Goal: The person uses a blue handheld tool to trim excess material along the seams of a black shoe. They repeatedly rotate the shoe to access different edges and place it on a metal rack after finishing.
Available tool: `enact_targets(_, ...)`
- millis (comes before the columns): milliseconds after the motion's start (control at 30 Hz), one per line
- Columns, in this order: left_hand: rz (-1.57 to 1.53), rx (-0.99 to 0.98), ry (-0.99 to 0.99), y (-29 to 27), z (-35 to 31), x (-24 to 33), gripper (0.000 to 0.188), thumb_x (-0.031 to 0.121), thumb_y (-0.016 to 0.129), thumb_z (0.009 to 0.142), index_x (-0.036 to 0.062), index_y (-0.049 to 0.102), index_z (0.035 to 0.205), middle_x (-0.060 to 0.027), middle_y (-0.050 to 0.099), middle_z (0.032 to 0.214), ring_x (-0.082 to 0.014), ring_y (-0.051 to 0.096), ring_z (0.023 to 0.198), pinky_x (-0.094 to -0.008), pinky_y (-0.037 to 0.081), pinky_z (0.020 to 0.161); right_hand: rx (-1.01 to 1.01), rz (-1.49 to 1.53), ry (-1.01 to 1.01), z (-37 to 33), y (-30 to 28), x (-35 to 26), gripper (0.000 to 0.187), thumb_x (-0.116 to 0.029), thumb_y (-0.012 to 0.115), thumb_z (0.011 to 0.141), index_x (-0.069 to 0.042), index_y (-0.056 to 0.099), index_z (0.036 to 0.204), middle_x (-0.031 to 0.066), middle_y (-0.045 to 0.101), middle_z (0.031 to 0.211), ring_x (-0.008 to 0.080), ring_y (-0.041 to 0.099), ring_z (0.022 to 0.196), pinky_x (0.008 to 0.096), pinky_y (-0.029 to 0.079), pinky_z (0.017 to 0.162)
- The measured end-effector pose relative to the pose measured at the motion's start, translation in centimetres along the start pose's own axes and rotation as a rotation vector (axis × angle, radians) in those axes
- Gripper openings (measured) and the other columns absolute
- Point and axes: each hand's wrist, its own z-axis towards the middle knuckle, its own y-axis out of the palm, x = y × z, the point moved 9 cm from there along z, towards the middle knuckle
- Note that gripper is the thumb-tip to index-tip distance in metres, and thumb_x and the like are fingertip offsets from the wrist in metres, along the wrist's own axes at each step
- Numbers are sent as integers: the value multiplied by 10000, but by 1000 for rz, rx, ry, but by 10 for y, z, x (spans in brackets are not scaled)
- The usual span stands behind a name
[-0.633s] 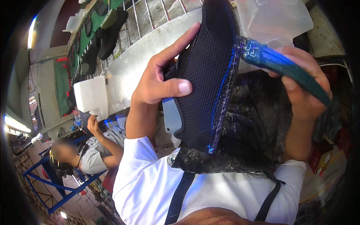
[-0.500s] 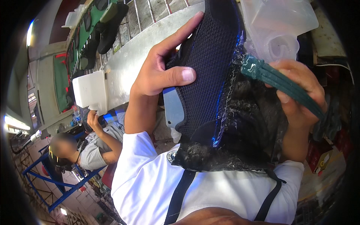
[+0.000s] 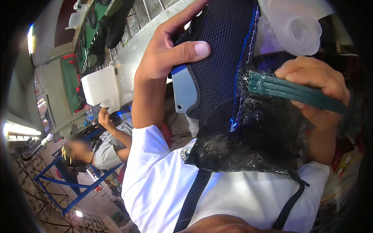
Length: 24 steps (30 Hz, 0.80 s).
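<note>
My left hand (image 3: 167,48) grips a black mesh shoe upper (image 3: 217,58), its thumb lying across the mesh and its forefinger stretched up along the side. From the upper's left side juts a flat light-blue piece (image 3: 184,87) with a small hole. Along the right edge of the upper runs a line that glows blue, with whitish stringy residue beside it. My right hand (image 3: 318,79) is closed round a dark green brush (image 3: 287,87), its whitish-crusted tip at that edge. Whether the tip touches the upper, I cannot tell. Below lies a black, stained apron (image 3: 233,153) on my chest.
Translucent plastic containers (image 3: 301,35) stand at the upper right. A white plastic box (image 3: 100,86) is fixed by the metal ledge (image 3: 136,50). Dark shoes (image 3: 116,27) sit on a green rack at the upper left. A co-worker in a grey shirt (image 3: 110,151) is at left.
The brush tip has moved along the upper's right edge toward its lower end. My left hand keeps its hold; the whole view has shifted a little.
</note>
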Motion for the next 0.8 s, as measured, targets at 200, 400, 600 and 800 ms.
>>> enact_targets(200,-13,-53,6,-1,9,2,1029,233,791,703,-99,208,1483,-233,328,1509,-274,375,1383,-352,246,1150,-100,153,25,3,2,13,305,-180,728,825,36,637,1021,200,680,926,274,706,802,355,586,715)
enact_targets(400,21,-54,41,-12,13,2,991,232,760,734,-67,204,1498,-204,321,1522,-263,355,1398,-345,218,1162,-15,258,70,-1,7,16,266,-176,696,849,26,641,1012,186,678,897,220,694,724,312,578,638)
enact_targets(600,1,23,25,-14,15,7,916,215,711,752,-62,245,1490,-197,347,1511,-260,368,1391,-341,226,1161,15,172,31,1,4,5,250,-176,690,851,23,630,990,169,681,863,212,688,689,305,575,612)
enact_targets(800,-62,72,6,-13,14,6,809,183,645,813,-66,265,1483,-198,379,1491,-255,416,1357,-330,272,1141,-50,36,-36,14,-7,-12,267,-174,708,842,22,615,997,176,686,872,261,702,745,333,586,652)
